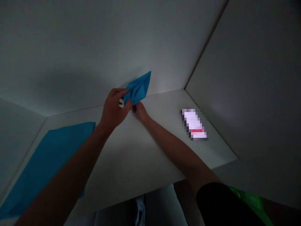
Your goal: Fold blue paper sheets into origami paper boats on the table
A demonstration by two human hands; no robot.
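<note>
A small piece of folded blue paper (140,87) is raised above the white table, close to the back wall. My left hand (115,105) is closed on its left side, the thumb in front and the fingers along the upper edge. Just under the paper's lower edge is my right hand (140,112), its fingers curled in. Those fingertips are partly hidden, and whether they pinch the paper or something else cannot be made out. Creases and layered flaps show on the paper's near face.
A large blue sheet (58,147) lies on the table's left, partly under my left forearm. On the right rests a phone (194,124) with a lit, blurred screen. White walls (94,40) enclose the table (131,157). Something green (252,199) shows below the right edge.
</note>
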